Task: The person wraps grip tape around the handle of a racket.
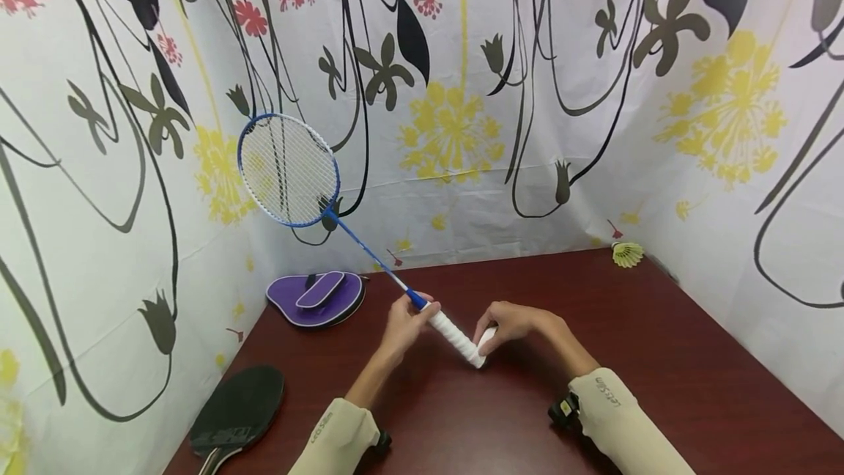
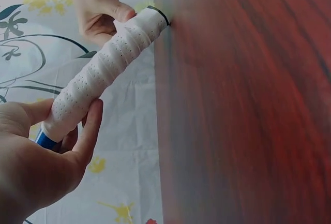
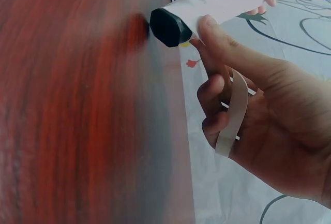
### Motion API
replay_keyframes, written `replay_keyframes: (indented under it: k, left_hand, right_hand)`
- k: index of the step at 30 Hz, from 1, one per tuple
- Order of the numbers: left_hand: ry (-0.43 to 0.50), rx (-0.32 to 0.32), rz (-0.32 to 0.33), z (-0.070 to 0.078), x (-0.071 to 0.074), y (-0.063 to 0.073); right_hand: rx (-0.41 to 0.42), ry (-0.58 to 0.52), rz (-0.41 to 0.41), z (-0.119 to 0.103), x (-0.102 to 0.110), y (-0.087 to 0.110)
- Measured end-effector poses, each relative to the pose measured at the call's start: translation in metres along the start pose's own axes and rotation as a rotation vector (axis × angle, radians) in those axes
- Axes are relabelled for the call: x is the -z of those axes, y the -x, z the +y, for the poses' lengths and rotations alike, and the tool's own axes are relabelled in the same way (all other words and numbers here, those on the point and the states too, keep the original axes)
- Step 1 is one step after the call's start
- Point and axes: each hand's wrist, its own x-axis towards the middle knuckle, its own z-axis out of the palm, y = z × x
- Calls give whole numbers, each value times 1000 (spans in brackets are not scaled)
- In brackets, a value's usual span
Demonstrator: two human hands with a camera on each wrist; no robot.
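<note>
A blue and white badminton racket (image 1: 371,251) is held up over the table, its strung head tilted up to the far left. White perforated grip tape (image 2: 98,70) spirals around its handle. My left hand (image 1: 404,327) holds the handle at its upper end, by the blue cone, thumb and fingers on opposite sides. At the butt end, my right hand (image 1: 517,322) pinches the tape between thumb and fingers. The tape's loose tail (image 3: 237,107) hangs across the right palm in the right wrist view. The handle's black end cap (image 3: 169,28) shows there too.
On the dark red wooden table (image 1: 455,416), a purple paddle case (image 1: 283,297) lies at the back left. A black table tennis paddle (image 1: 240,405) is at the front left. A yellow shuttlecock (image 1: 627,254) sits in the far right corner. Flower-patterned sheeting (image 1: 527,240) surrounds the table.
</note>
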Motion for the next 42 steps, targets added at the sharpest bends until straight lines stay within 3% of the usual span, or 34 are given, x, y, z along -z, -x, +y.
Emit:
replay_keyframes:
  k: [12, 18, 23, 26, 33, 36, 42]
  left_hand:
    - [-40, -39, -67, 3, 8, -5]
    - [-82, -47, -60, 3, 6, -5]
    - [-139, -40, -11, 0, 7, -5]
    - [-98, -25, 5, -2, 7, -4]
    - [117, -21, 98, -2, 6, -2]
    - [143, -20, 124, -3, 4, -1]
    - [120, -28, 116, -6, 1, -1]
  right_hand:
    - [44, -3, -15, 2, -6, -5]
    - [30, 31, -6, 0, -8, -7]
    - [10, 59, 8, -3, -8, -8]
    - [-11, 68, 14, -4, -8, -8]
    - [-22, 71, 42, -5, -10, -8]
    - [-17, 63, 47, -5, -11, -9]
    - [19, 79, 69, -2, -12, -8]
